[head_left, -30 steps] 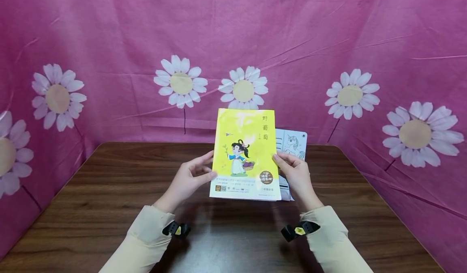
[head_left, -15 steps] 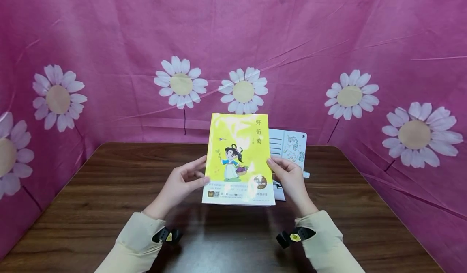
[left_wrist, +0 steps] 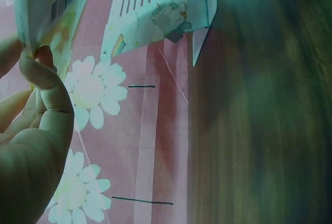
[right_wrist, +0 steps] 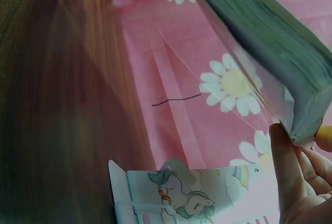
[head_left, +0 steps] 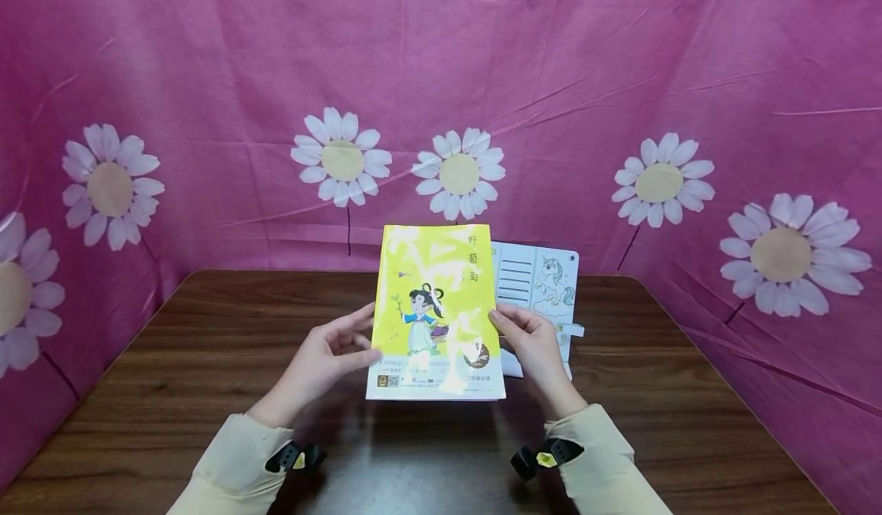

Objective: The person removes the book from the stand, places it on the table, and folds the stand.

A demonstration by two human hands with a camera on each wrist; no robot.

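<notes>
A yellow book with a cartoon figure on its cover is held up above the table, front cover toward the head camera. My left hand grips its left edge, thumb at the front and fingers behind. On the opposite edge my right hand pinches it the same way. The book's thick page block shows from below in the right wrist view. Behind it and to the right stands a white book stand with a unicorn drawing and slots, partly hidden by the book and my right hand.
Under everything lies a dark wood-grain table. A pink curtain printed with white daisies hangs along its back and sides. Both wrists carry black straps, the left strap and the right strap, over light sleeves.
Both hands have carried the yellow book to the left and a little lower and nearer, uncovering more of the book stand. The grip on both edges is the same.
</notes>
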